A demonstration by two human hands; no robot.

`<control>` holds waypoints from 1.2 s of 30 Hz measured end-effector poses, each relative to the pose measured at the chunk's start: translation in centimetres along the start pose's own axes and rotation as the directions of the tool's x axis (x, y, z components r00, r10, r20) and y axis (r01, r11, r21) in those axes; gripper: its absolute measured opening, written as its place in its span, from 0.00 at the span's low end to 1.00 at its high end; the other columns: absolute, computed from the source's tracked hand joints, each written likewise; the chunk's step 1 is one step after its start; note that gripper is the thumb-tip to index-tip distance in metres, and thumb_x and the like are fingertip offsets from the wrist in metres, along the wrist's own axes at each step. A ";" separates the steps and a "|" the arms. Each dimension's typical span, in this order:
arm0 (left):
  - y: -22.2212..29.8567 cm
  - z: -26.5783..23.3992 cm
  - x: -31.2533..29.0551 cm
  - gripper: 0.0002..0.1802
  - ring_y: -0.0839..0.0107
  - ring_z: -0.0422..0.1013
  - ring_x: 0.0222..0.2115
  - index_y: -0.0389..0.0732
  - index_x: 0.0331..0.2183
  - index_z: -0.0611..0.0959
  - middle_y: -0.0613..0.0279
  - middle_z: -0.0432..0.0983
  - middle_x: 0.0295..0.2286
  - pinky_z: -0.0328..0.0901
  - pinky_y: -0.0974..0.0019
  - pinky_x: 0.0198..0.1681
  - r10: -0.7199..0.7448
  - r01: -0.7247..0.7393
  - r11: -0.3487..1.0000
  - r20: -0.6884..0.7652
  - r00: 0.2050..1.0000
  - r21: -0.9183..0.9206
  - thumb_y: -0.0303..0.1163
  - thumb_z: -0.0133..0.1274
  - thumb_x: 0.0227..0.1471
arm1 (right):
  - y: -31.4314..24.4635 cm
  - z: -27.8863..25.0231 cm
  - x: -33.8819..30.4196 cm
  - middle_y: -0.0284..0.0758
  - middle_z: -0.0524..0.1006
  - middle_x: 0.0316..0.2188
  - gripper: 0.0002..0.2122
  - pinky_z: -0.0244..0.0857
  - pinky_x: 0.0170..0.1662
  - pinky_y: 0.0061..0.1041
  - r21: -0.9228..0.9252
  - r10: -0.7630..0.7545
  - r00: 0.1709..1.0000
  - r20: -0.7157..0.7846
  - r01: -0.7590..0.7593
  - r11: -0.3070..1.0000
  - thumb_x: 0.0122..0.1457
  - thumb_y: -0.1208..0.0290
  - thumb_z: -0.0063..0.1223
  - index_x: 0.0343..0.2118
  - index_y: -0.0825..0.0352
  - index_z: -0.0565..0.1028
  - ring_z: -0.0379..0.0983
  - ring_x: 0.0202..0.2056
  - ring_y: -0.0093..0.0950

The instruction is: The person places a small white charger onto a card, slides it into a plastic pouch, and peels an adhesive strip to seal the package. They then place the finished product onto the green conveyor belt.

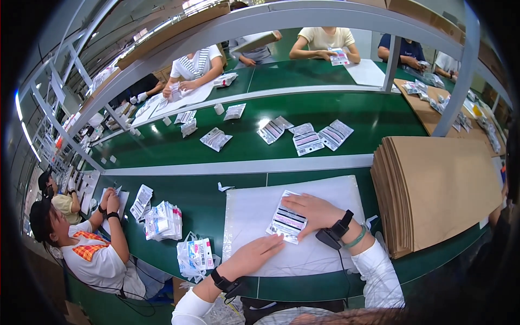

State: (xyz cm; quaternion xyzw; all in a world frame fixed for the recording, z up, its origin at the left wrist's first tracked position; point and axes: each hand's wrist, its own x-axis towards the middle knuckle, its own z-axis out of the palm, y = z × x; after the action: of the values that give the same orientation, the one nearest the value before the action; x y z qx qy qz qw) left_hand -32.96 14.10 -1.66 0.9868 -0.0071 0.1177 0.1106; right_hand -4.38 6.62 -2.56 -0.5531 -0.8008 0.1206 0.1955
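Note:
A flat white packet [287, 219] with dark and pink printed stripes lies slightly tilted on a white work mat [336, 254]. My right hand [318, 213] rests over its right side, fingers stretched across the top and thumb apart near the lower right corner. Flat and with fingers extended, my left hand [254, 255] lies on the mat, its fingertips at the packet's lower edge. Neither hand is closed around anything. Left of the mat are a stack of white packets [163, 222] and a bundle of printed packets [195, 254] with clear plastic about it.
A tall stack of brown cardboard sheets [444, 189] stands right of the mat. Beyond a pale divider rail [244, 167], several packets [307, 140] lie on a green conveyor belt [374, 122]. A co-worker [100, 254] sits at the left; others work across the belt, under a grey frame.

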 end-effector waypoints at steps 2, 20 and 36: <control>0.4 -0.3 -0.4 0.27 0.64 0.70 0.53 0.44 0.55 0.76 0.61 0.71 0.54 0.67 0.60 0.52 0.016 -0.016 0.997 0.008 1.000 0.077 0.26 0.52 0.51 | -0.1 0.0 0.0 0.39 0.58 0.67 0.48 0.48 0.67 0.41 -0.018 0.002 1.000 0.023 -0.002 1.000 0.44 0.45 0.68 0.66 0.61 0.59 0.53 0.67 0.38; 0.6 -0.8 0.9 0.27 0.65 0.67 0.56 0.51 0.55 0.76 0.63 0.69 0.57 0.66 0.63 0.47 -0.108 0.099 0.974 0.037 0.993 0.202 0.30 0.54 0.52 | -0.2 1.5 0.2 0.39 0.51 0.69 0.52 0.33 0.71 0.44 0.067 0.152 0.984 0.093 -0.158 0.985 0.41 0.34 0.63 0.68 0.55 0.55 0.42 0.71 0.36; -5.4 -0.6 5.4 0.17 0.70 0.76 0.44 0.52 0.45 0.81 0.70 0.77 0.47 0.70 0.63 0.34 -0.033 0.037 0.991 -0.038 0.999 0.129 0.34 0.56 0.51 | -0.9 1.8 -0.2 0.43 0.59 0.65 0.60 0.40 0.68 0.48 -0.025 0.072 0.996 -0.057 -0.073 0.997 0.33 0.32 0.67 0.67 0.63 0.53 0.49 0.68 0.39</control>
State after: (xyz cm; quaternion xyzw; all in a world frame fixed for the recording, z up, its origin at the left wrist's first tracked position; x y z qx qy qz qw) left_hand -27.61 19.53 -1.03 0.9896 0.0199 0.1338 0.0485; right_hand -5.87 6.10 -3.82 -0.5875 -0.7760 0.1012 0.2060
